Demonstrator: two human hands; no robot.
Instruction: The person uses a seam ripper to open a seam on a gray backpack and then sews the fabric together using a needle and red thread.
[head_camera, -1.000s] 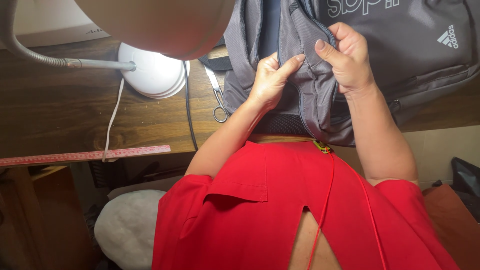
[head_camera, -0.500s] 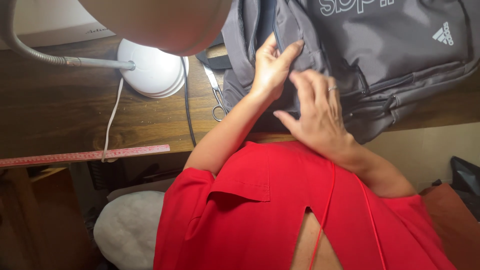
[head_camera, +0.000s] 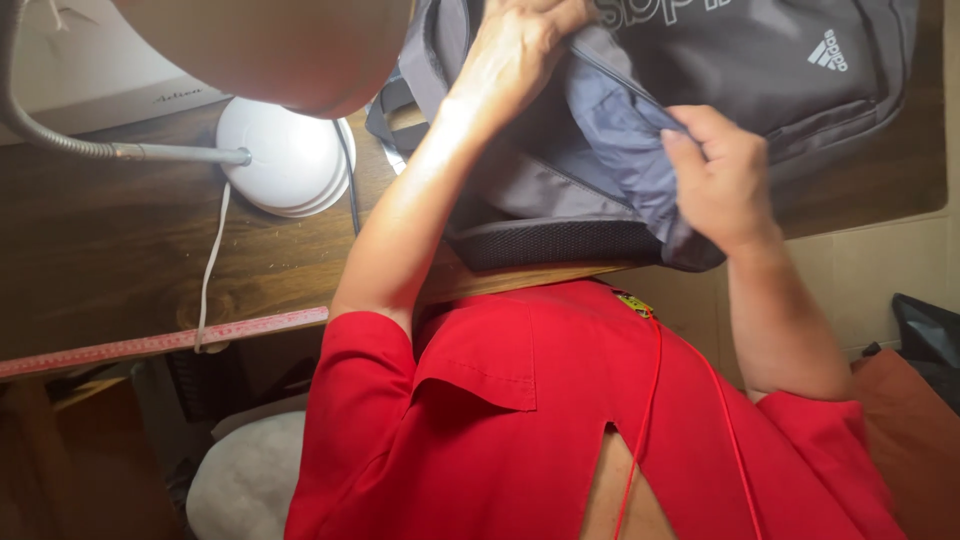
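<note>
Fingers (head_camera: 690, 130) of right hand (head_camera: 725, 180) clamp a fold of the grey fabric backpack (head_camera: 620, 130), which lies on the dark wooden bench (head_camera: 120, 250). Left hand (head_camera: 515, 45) grips its upper edge, pulling apart, likely to spread the opening. Half a second ago the right hand lay flat lower down. White round lamp base (head_camera: 285, 160) sits left.

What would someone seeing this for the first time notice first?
A grey fabric backpack lies on the dark wooden desk, with the left hand and right hand gripping its cloth. In the foreground is the person's bright red shirt; a round white lamp base sits at left.
</note>
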